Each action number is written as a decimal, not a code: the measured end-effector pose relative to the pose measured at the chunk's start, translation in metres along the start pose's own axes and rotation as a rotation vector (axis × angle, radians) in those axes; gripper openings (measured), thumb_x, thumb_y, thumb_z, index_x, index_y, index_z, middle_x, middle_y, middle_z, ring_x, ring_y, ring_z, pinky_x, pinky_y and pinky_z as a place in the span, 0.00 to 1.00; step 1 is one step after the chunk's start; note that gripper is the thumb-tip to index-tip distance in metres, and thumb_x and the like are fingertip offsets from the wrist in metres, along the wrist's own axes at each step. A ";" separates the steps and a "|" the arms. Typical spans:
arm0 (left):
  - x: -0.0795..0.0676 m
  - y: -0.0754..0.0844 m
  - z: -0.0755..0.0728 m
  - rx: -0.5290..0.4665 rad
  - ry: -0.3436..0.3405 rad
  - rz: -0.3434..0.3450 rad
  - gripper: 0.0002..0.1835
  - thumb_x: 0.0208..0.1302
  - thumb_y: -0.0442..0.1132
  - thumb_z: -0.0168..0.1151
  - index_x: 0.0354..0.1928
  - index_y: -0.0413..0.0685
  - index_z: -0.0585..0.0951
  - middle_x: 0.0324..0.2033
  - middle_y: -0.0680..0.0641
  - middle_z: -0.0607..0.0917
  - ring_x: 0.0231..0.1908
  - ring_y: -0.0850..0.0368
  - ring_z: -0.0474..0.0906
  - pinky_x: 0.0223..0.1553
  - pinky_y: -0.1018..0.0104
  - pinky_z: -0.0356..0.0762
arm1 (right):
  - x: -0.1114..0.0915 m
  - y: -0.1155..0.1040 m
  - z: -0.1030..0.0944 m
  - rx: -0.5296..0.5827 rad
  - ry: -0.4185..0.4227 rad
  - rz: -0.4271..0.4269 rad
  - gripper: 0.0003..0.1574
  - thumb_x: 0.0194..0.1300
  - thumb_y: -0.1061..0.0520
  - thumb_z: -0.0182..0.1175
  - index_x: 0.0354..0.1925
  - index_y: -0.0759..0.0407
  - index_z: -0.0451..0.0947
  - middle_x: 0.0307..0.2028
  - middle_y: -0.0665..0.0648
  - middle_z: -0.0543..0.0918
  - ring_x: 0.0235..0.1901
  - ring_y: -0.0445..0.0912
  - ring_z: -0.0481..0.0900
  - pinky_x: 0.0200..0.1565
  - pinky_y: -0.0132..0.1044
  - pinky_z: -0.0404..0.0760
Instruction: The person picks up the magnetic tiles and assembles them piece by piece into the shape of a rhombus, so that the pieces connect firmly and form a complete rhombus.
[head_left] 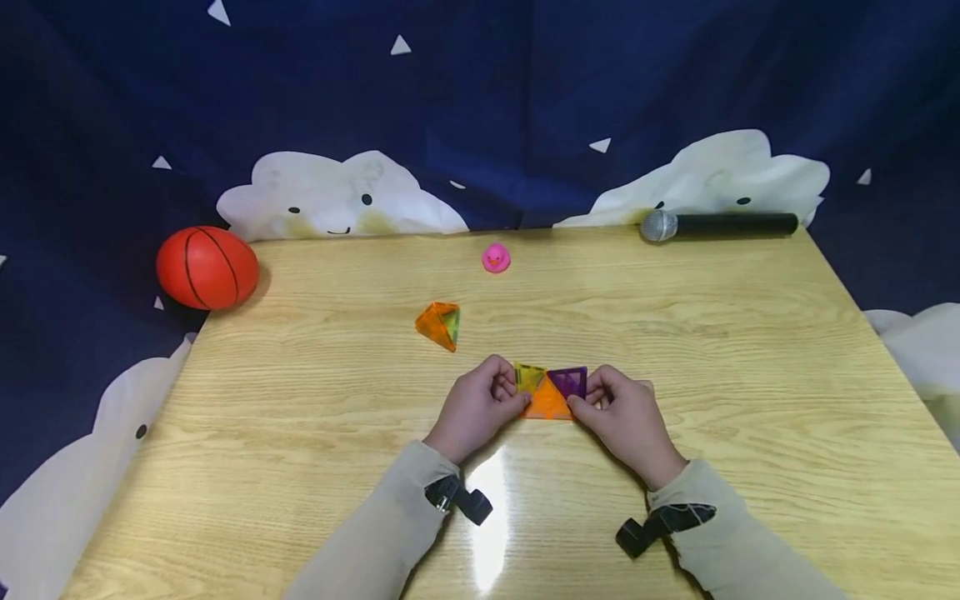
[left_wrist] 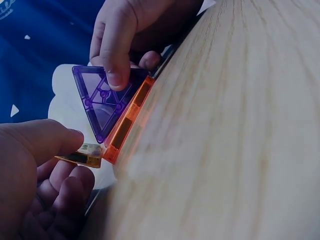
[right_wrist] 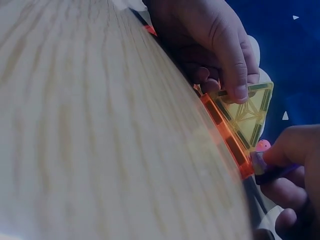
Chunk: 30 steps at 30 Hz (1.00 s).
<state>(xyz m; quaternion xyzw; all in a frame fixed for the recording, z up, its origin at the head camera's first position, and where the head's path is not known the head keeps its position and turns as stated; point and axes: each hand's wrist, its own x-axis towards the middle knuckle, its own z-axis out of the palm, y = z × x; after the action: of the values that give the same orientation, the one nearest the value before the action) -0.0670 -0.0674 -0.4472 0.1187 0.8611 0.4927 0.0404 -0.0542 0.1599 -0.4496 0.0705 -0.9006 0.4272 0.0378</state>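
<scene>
My left hand [head_left: 482, 406] pinches a yellow triangular magnetic tile [head_left: 528, 377] between thumb and fingers. Opposite it, my right hand [head_left: 628, 418] pinches a purple triangular magnetic tile [head_left: 568, 381]. Between the two lies an orange triangular tile [head_left: 549, 401], its long edge toward me. Both held tiles meet its slanting sides. In the left wrist view the purple tile [left_wrist: 102, 102] leans up from the orange tile [left_wrist: 129, 120]. The right wrist view has the yellow tile [right_wrist: 249, 114] tilted up in the same way.
Beyond the hands sits an orange and yellow tile pyramid [head_left: 438, 325]. A pink rubber duck [head_left: 496, 258] is farther back. At the table's back left is a red ball [head_left: 207, 267]; a microphone [head_left: 720, 225] lies along the back right edge. Dark blue cloth [head_left: 480, 100] hangs behind.
</scene>
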 end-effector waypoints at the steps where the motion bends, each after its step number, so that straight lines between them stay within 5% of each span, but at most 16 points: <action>1: 0.000 0.000 0.000 -0.004 -0.003 0.001 0.13 0.60 0.38 0.73 0.38 0.49 0.75 0.28 0.56 0.80 0.30 0.63 0.76 0.34 0.70 0.77 | 0.000 0.000 0.000 -0.006 0.002 0.002 0.11 0.59 0.59 0.72 0.30 0.54 0.77 0.19 0.47 0.78 0.19 0.41 0.68 0.38 0.37 0.66; 5: 0.001 0.000 0.000 -0.011 -0.015 0.004 0.13 0.60 0.38 0.73 0.39 0.50 0.75 0.29 0.55 0.80 0.30 0.63 0.77 0.35 0.70 0.78 | 0.002 -0.001 0.001 -0.021 0.007 0.013 0.11 0.59 0.58 0.72 0.30 0.55 0.76 0.19 0.48 0.77 0.20 0.44 0.69 0.46 0.44 0.58; 11: 0.002 0.001 0.000 -0.003 -0.025 0.028 0.14 0.60 0.37 0.73 0.42 0.50 0.76 0.31 0.55 0.80 0.29 0.64 0.76 0.34 0.71 0.77 | 0.005 -0.004 0.003 -0.040 0.025 0.021 0.11 0.58 0.58 0.72 0.30 0.56 0.77 0.21 0.48 0.79 0.21 0.44 0.71 0.44 0.44 0.57; 22: 0.000 0.003 0.002 -0.002 -0.036 0.033 0.16 0.59 0.39 0.74 0.48 0.54 0.81 0.37 0.57 0.83 0.30 0.64 0.77 0.34 0.68 0.77 | 0.005 0.000 0.006 -0.015 0.046 -0.127 0.13 0.53 0.58 0.77 0.30 0.49 0.80 0.19 0.42 0.74 0.19 0.38 0.66 0.40 0.43 0.54; 30: 0.001 0.001 0.005 0.037 -0.058 0.084 0.16 0.59 0.39 0.75 0.49 0.55 0.84 0.38 0.57 0.83 0.30 0.65 0.76 0.34 0.69 0.77 | 0.001 0.002 0.004 -0.005 0.035 -0.167 0.16 0.50 0.56 0.79 0.32 0.46 0.80 0.27 0.40 0.80 0.24 0.40 0.70 0.40 0.43 0.53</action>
<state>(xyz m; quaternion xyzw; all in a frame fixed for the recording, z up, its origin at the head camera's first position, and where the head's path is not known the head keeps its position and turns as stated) -0.0664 -0.0622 -0.4491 0.1694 0.8629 0.4743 0.0423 -0.0555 0.1577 -0.4533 0.1377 -0.8918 0.4216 0.0894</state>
